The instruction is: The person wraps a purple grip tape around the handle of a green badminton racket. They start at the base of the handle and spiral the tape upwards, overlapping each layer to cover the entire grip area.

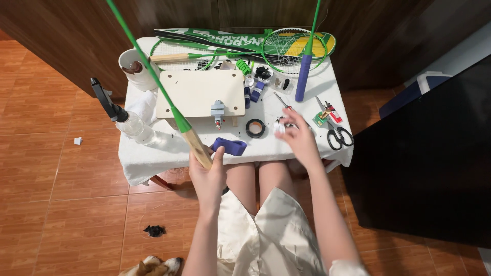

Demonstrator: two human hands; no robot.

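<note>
**Racket handle bare in the left hand; grip materials laid out on the worktop**

Nearest the camera, the left hand (207,176) is closed around the bare wooden handle (197,145) of a green racket shaft (148,66), which runs up and to the left out of view. No wrap shows on the wood above the hand, so the handle is judged stripped and not yet re-covered. Just beside the thumb, at the front edge of the worktop (153,158), lies a loose blue grip strip (230,146).

The right hand (299,138) hovers over the front right of the worktop with fingers spread. It appears to touch a small white item (280,126); motion blur prevents confirming a grasp. A black tape roll (255,128) lies just left of it, and black-handled scissors (338,135) lie to its right.

Mid-worktop, a pale wooden board (197,92) carries a small metal clamp (218,110) at its near edge. A clear plastic bottle (137,127) lies at the left edge.

Containers: a white cup (135,69) stands at the far left corner; a dark rounded object sits in its mouth, kind not discernible. A small clear tray (281,82) near the centre rear holds small dark parts, too small to identify.

At the rear, a second racket with a blue wrapped grip (303,76) lies across a green racket cover (245,40), already wrapped as far as visible.

On the floor, a dark scrap (154,230) lies near the person's left.
</note>
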